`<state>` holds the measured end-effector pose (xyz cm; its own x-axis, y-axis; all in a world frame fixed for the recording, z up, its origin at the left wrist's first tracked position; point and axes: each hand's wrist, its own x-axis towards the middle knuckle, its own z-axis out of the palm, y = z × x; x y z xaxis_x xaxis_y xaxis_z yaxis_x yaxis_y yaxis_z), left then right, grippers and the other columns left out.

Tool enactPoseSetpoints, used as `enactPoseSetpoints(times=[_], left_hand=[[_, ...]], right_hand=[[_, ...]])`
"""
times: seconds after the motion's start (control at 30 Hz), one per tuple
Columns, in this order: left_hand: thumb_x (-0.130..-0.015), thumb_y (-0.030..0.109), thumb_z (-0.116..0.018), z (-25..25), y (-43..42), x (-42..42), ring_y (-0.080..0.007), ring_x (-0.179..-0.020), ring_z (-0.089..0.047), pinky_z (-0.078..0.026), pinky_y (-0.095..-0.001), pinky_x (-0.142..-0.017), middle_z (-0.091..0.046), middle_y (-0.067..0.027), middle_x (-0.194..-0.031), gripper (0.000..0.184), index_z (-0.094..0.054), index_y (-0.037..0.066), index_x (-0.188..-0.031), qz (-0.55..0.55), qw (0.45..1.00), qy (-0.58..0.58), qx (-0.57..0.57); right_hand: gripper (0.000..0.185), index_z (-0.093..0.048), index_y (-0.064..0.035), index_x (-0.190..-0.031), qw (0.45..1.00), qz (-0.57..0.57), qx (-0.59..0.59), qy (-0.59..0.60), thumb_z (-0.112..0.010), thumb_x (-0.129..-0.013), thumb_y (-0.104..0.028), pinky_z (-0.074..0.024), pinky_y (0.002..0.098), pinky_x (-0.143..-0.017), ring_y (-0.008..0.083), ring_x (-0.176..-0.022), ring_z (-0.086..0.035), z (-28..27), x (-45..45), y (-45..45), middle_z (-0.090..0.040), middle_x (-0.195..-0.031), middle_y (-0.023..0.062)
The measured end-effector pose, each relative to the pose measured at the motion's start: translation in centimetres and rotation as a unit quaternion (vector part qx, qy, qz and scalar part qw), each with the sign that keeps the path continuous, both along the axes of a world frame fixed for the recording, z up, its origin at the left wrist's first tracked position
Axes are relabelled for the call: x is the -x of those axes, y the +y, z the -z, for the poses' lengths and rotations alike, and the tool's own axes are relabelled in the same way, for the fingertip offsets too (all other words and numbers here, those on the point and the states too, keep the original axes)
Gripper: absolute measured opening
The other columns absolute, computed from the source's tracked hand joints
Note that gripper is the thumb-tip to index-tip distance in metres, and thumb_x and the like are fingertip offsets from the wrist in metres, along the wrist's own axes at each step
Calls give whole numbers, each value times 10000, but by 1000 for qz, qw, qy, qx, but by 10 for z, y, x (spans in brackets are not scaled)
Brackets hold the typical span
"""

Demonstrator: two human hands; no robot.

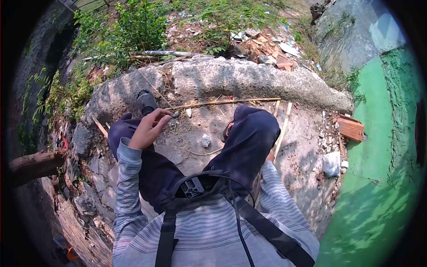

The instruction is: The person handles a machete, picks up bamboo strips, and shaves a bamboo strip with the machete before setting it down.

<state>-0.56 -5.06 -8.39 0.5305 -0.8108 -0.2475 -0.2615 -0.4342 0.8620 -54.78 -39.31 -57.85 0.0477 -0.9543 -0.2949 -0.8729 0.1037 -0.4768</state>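
Observation:
My left hand is raised above my left knee, its fingers loosely bent and the thumb apart, holding nothing. Of my right hand, only a small part shows beside my bent right leg; its fingers are hidden. Right beside that hand runs a long pale strip of bamboo or wood, slanting down from the stone edge. Whether the hand grips it cannot be made out. A thin yellowish stick lies across the ground beyond my knees. Between my feet sits a small white stone.
A rough curved concrete kerb crosses in front of me. Past it are rubble, litter and green plants. At right are an orange brick, a white block and a green-painted surface. A log juts in at left.

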Motion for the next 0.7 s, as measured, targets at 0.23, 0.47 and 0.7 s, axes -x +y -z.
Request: enactPoseSetpoints(times=[0.23, 0.47, 0.7], left_hand=[[-1110, 545, -223, 67, -9, 122, -172, -1300, -502, -394, -326, -1114, -570, -90, -1374, 697, -489, 1, -1454, 193, 831, 512, -95], [-1116, 506, -234, 53, 7, 125, -262, -1460, -349, -244, -358, -1207, -405, -154, -1535, 681, -381, -24, -1518, 269, 861, 427, -59], [-1116, 490, -266, 51, -8, 104, -265, -1439, -366, -247, -354, -1202, -406, -159, -1504, 648, -373, -5, -1520, 252, 848, 458, -89]], right_hand=[[334, -674, -129, -1076, 977, -128, -91, -146, -772, -771, -223, -539, 448, -913, 343, -985, -693, -27, -192, -136, -725, -991, 156], [489, -635, -181, -1266, 929, -369, -25, 38, -716, -784, -214, -494, 474, -1009, 377, -1183, -591, -104, -367, -93, -606, -1261, 180], [602, -550, -158, -1386, 846, -532, -25, 32, -741, -817, -204, -504, 471, -1008, 378, -1213, -576, -56, -429, -42, -542, -1335, 149]])
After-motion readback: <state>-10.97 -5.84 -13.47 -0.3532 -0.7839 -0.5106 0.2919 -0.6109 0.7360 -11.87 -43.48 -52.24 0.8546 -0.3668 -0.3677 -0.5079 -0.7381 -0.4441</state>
